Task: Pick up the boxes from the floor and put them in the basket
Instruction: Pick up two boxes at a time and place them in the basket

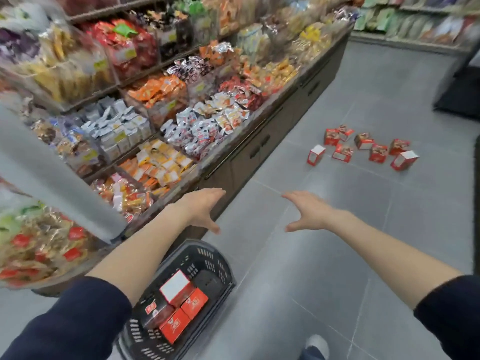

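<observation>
Several small red and white boxes [363, 148] lie scattered on the grey tiled floor ahead to the right. A black plastic basket [220, 266] stands on the floor below my left arm, with several red boxes [181, 305] in it. My left hand [202, 206] and my right hand [309, 210] are stretched out in front of me, both empty, fingers straight and thumbs spread. Both hands hover well short of the boxes on the floor.
A long tiered shelf [161, 105] full of snack packets runs along the left, with dark cabinet doors [259, 146] beneath. More shelves [415, 19] line the far wall. A dark stand [459, 87] sits at the right edge. My shoe [317, 345] shows at the bottom.
</observation>
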